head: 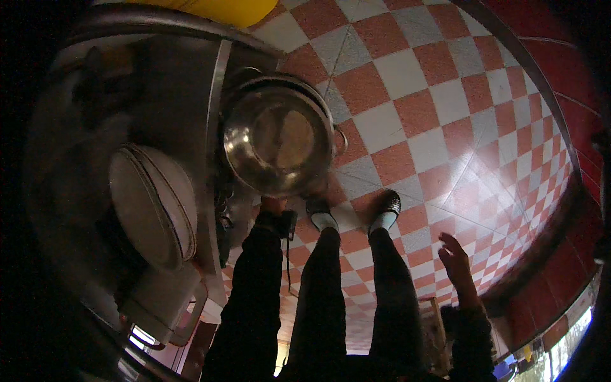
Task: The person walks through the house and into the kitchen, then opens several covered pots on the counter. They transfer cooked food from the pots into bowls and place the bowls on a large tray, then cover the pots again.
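A wide shiny metal basin (pixel 234 141) is in front of me, left of centre, over the tiled floor. Its rounded inside faces up, and brownish patches show on its bottom. Beneath or behind it is another dark round rim, with a metal loop handle (pixel 342 139) at the right side. My left hand (pixel 274 205) is at the basin's near rim and appears to grip it; the fingertips are hidden. A small dark box-like object with a hanging strap is at that wrist. My right hand (pixel 452 255) hangs free over the floor to the right, fingers apart, holding nothing.
A dark counter with a metal edge (pixel 215 119) runs along the left. On it are a pale oval container (pixel 148 210) and a light, handled vessel (pixel 162 298). Something yellow (pixel 224 9) shows at the top. My shoes (pixel 392 203) stand on chequered floor (pixel 405 119); a red tiled wall (pixel 549 62) curves along the right.
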Tool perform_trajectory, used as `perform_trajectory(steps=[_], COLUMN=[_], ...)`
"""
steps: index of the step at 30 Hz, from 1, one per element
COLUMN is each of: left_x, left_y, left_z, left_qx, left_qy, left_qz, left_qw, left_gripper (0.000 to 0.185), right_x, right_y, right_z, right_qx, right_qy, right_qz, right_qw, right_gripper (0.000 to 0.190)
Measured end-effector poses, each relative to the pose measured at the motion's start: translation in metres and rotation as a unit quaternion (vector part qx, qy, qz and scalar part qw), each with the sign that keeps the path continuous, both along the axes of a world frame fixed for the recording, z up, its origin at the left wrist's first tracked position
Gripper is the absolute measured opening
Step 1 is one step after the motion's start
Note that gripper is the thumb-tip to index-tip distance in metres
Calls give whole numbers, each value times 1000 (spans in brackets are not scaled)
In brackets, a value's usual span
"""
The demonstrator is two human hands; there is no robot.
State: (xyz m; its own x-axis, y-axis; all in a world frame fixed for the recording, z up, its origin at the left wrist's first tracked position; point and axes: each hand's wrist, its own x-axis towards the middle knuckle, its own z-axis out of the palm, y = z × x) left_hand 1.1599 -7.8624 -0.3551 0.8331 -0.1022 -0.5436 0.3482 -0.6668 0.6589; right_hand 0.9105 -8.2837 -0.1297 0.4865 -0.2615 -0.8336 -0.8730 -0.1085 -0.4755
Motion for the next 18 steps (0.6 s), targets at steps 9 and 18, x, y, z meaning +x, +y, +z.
perform_trajectory(steps=[9,18], left_x=[-53,-67], left_y=[-44,-81], left_z=[109,151], left_qx=[-236,-288], left_qy=[198,195], left_qz=[-31,-89], left_qw=[951,933], left_gripper=[51,59], right_x=[76,16], right_y=[35,57], right_z=[-7,-27], right_qx=[296,118], right_qy=[-48,-8], right_qz=[-309,-164], right_qw=[903,979], right_gripper=[67,58])
